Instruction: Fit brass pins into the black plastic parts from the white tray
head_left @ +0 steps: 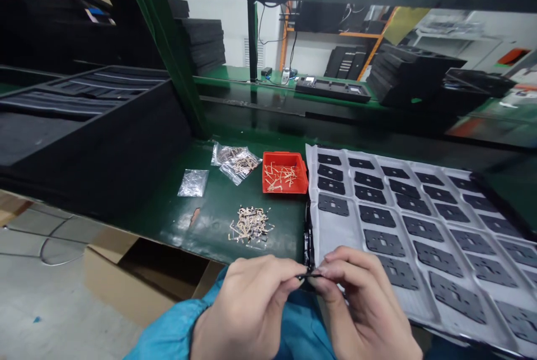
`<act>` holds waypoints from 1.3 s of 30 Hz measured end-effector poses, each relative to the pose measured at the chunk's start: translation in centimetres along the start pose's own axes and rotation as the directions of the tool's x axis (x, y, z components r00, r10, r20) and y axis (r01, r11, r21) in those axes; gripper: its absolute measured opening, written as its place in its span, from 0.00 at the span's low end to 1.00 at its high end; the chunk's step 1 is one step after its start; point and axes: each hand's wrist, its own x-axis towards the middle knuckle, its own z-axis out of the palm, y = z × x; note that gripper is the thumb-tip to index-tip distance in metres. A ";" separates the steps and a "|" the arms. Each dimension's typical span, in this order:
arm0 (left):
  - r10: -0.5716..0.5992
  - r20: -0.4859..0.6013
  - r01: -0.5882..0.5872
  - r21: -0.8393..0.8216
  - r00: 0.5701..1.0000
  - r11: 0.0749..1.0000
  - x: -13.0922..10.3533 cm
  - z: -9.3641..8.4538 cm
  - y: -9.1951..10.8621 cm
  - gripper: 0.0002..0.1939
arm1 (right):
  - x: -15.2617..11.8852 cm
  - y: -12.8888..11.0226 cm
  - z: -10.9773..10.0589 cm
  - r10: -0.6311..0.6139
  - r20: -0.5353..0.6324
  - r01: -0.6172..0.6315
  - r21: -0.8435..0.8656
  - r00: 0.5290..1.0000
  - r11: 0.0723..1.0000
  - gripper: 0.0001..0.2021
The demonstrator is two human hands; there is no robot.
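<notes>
Piece (309, 275), dark and thin, runs nine-to-three between our left hand (258, 298), pinching its nine-o'clock end, and right hand (361, 298), pinching the other; loose strips (251, 225) lie at ten o'clock on the desk (222, 198), nearer our left.

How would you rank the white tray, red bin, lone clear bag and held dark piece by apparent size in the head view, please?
White tray
Red bin
Lone clear bag
Held dark piece, seen nearly edge-on
</notes>
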 end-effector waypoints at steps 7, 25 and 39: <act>-0.203 0.041 0.205 -0.056 0.978 0.977 0.0 -0.3 0.7 0.11 | -0.1 -0.1 0.0 0.156 0.063 -0.164 0.170 0.986 0.972 0.17; -0.291 -0.094 0.293 0.011 0.952 0.956 -0.2 1.5 0.1 0.10 | -2.1 0.0 4.1 0.357 -0.241 -0.236 0.418 0.902 0.877 0.19; -0.549 -0.019 0.532 -0.226 0.835 0.816 0.4 2.0 0.0 0.15 | -0.9 -1.6 5.6 0.643 -0.201 -0.466 0.536 0.739 0.703 0.11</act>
